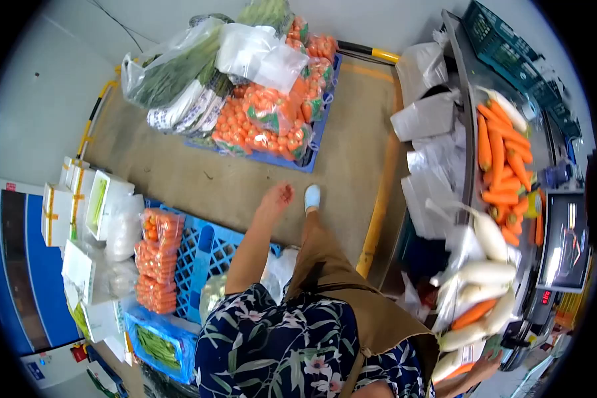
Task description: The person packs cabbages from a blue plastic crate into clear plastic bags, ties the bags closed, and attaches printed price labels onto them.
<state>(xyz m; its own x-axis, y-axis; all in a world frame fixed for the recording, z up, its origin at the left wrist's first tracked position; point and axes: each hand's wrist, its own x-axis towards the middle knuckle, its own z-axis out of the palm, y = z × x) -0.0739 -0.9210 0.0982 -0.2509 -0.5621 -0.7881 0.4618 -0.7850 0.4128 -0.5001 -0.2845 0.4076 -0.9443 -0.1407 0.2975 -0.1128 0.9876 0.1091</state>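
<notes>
My left hand hangs over the bare floor in front of me, its fingers loosely curled with nothing visible in them. Low on the right, my right hand reaches over the counter's near end, beside a pack with white radish and carrot. Its fingers are too small and partly hidden to make out a grip. Several white radishes lie on the counter in front of that hand, with a single carrot among them. Farther along is a heap of loose carrots.
A blue pallet ahead bears bagged tomatoes and leafy greens. On my left are another pallet, bagged carrots and foam boxes. A screen and green crates line the counter's far side.
</notes>
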